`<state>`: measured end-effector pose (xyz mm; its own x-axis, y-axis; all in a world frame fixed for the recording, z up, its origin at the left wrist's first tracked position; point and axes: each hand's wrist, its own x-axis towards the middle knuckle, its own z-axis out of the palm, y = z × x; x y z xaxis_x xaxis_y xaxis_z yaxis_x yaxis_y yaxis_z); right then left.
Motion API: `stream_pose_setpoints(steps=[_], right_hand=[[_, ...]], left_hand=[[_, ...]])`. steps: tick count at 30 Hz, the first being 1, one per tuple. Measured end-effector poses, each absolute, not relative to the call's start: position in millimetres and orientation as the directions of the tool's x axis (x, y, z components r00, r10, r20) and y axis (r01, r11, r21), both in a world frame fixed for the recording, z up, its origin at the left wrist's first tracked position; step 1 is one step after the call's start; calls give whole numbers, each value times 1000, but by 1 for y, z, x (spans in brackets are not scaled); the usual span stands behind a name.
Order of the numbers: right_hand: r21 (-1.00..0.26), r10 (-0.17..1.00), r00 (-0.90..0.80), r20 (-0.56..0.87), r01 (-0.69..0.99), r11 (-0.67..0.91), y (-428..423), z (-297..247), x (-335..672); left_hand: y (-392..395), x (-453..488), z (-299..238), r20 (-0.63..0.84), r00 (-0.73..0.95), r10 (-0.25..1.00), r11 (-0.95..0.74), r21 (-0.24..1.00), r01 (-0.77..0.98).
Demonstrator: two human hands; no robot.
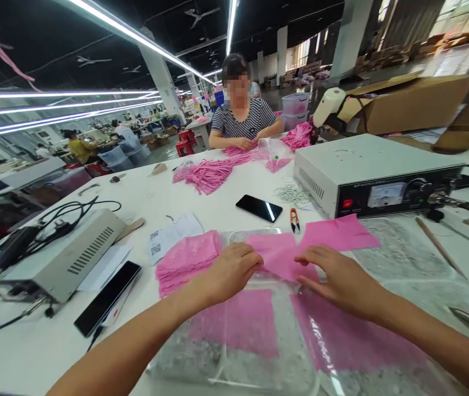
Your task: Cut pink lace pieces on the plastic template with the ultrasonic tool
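A pink fabric piece [279,256] lies between my two hands over a clear plastic sheet. My left hand [236,270] has its fingers closed at the left edge of this piece. At its right edge is my right hand [337,278], thumb and fingers apart, the fingertips touching or just above the cloth. Beside my left hand stands a stack of pink fabric pieces [188,258]. Another flat pink piece [341,234] lies beyond my right hand. More pink cloth [254,322] shows through the clear plastic [267,374] nearer to me.
A phone [259,208] and orange thread snips [294,220] lie ahead. At right stands a grey control box [374,170]; at left, another box [65,258] with cables and a second phone [108,297]. Across the table, a person [242,121] handles pink strips [209,175].
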<state>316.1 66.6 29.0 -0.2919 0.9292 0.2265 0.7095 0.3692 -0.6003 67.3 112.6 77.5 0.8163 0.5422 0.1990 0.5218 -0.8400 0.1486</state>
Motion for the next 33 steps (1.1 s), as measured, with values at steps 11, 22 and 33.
stream_pose_setpoints(steps=[11, 22, 33], right_hand=[[-316, 712, -627, 316, 638, 702, 42, 3, 254], [-359, 733, -591, 338, 639, 680, 34, 17, 258], [-328, 699, -656, 285, 619, 714, 8, 8, 247]], left_hand=[[55, -40, 53, 191, 799, 571, -818, 213, 534], [59, -55, 39, 199, 811, 549, -823, 297, 484], [51, -62, 41, 142, 816, 560, -802, 339, 492]])
